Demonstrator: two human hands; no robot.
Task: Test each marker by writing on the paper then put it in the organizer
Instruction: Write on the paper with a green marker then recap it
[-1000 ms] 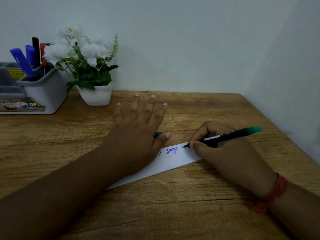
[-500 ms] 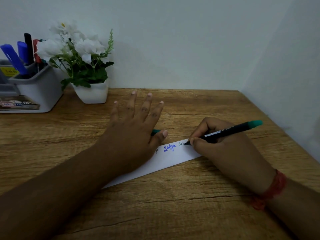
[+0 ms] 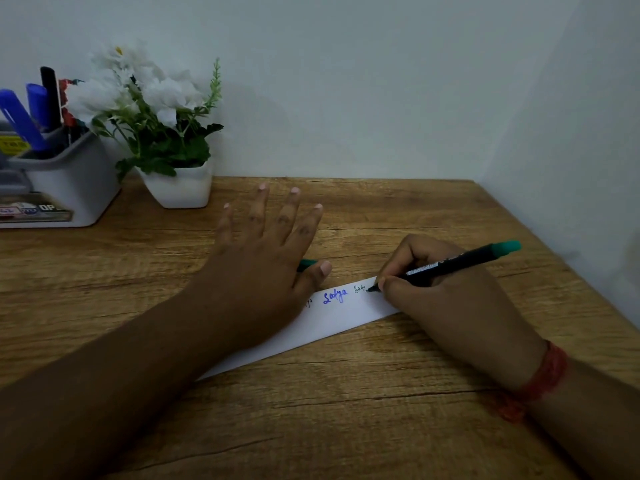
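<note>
A white strip of paper (image 3: 341,315) lies slanted on the wooden desk (image 3: 346,410), with blue writing and a fresh dark word on it. My right hand (image 3: 446,306) grips a black marker with a green end (image 3: 453,265), its tip on the paper near the right end. My left hand (image 3: 266,258) lies flat with spread fingers on the paper's left part, and a green cap (image 3: 306,264) shows under its thumb. A grey organizer (image 3: 69,181) at the far left holds blue, black and red markers (image 3: 20,119).
A white pot with white flowers (image 3: 176,183) stands beside the organizer against the back wall. A second wall closes the desk's right side. Bare wood shows in front of the paper and behind my right hand.
The marker tip has crept rightward along the paper, adding letters to the dark word. My left hand has stayed pressed on the paper. The view shifted slightly.
</note>
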